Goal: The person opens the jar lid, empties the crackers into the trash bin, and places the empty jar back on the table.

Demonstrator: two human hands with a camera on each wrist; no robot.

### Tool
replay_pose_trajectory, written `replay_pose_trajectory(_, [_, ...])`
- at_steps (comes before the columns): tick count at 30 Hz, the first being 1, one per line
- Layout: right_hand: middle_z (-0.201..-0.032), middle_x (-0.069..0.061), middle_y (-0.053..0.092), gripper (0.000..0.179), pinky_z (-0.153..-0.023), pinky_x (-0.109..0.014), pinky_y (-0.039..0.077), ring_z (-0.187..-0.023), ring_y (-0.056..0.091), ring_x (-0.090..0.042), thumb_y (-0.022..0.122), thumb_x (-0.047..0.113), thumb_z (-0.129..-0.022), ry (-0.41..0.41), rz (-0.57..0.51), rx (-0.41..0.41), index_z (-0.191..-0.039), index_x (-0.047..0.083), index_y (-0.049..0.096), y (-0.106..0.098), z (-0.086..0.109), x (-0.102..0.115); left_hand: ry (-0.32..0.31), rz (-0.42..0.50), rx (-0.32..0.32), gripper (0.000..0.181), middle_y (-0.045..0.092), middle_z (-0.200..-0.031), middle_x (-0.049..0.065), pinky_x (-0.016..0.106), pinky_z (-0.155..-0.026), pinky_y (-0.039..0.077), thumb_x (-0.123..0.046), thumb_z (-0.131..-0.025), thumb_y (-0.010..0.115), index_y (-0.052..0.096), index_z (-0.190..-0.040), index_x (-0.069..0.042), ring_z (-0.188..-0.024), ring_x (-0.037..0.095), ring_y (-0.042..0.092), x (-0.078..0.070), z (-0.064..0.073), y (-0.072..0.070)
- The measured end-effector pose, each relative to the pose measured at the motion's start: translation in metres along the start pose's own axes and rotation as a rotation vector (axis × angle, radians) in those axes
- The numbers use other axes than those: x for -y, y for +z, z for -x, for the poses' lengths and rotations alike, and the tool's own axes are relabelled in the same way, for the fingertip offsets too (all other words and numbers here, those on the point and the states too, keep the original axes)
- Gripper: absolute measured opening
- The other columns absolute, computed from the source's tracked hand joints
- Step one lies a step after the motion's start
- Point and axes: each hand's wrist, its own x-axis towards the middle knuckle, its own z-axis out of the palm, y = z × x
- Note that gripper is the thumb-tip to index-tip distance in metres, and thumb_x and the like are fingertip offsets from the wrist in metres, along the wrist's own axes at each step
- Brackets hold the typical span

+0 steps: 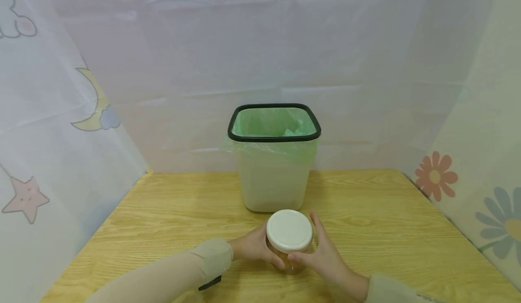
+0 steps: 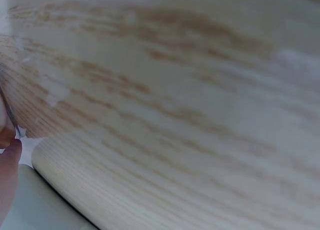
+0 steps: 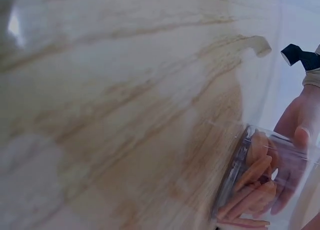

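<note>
A clear jar (image 3: 250, 182) with long orange-brown pieces inside stands on the table near its front. Its round white lid (image 1: 290, 230) is on top in the head view. My left hand (image 1: 253, 246) holds the jar from the left, fingers behind it and thumb across the front. From the right, my right hand (image 1: 327, 258) grips it with the thumb at the front and a finger stretched along the far side. Both thumbs come close together below the lid. Only a fingertip (image 2: 11, 157) and a sliver of the jar show at the left wrist view's edge.
Just behind the jar stands a white bin (image 1: 273, 181) with a black rim (image 1: 274, 139) and a pale green liner bag (image 1: 264, 121). The wood-grain table (image 1: 183, 203) has cloth hung behind it and at both sides, printed with a moon, a star and flowers.
</note>
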Motion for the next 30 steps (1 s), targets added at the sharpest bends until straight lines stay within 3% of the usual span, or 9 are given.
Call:
replay_pose_trajectory(7, [-0.154,-0.036,0.005,0.127,-0.098,-0.075,0.018,-0.136,0.010,-0.059,0.089,0.024,-0.068,-0.010,0.015,-0.020,-0.151,-0.006,-0.002,0.003,-0.002,-0.001,-0.023,-0.010,-0.008,0.103,0.043,-0.138,-0.012,0.034,-0.113,0.022,-0.008,-0.069,0.089,0.026,-0.148,-0.023,-0.130,0.008,0.040,0.000,0.000,0.000])
replay_pose_trajectory(14, [-0.155,-0.033,0.004,0.126,-0.104,-0.070,0.013,-0.139,0.006,-0.054,0.089,0.019,-0.068,0.014,-0.056,-0.040,-0.151,-0.008,-0.002,0.009,-0.005,-0.004,-0.015,-0.003,-0.011,0.103,0.043,-0.138,-0.010,0.032,-0.112,0.024,-0.005,-0.068,0.089,0.026,-0.148,-0.020,-0.129,0.008,0.040,0.000,0.001,0.000])
replay_pose_trajectory(24, [-0.153,-0.034,0.015,0.120,-0.103,-0.071,0.016,-0.138,0.016,-0.054,0.089,0.014,-0.069,-0.022,-0.080,-0.039,-0.151,-0.006,0.004,0.012,-0.005,-0.006,0.032,0.034,0.039,0.104,0.039,-0.144,-0.009,0.035,-0.113,0.021,-0.016,-0.070,0.090,0.024,-0.149,-0.026,-0.133,0.011,0.037,0.000,0.001,-0.002])
replay_pose_trajectory(30, [-0.152,-0.033,0.017,0.118,-0.104,-0.071,0.016,-0.137,0.019,-0.053,0.089,0.014,-0.069,-0.003,-0.106,-0.023,-0.151,-0.005,0.007,0.010,-0.006,-0.007,0.041,0.061,0.059,0.105,0.036,-0.146,-0.010,0.032,-0.113,0.021,-0.014,-0.070,0.089,0.021,-0.150,-0.029,-0.134,0.010,0.035,0.001,-0.001,-0.002])
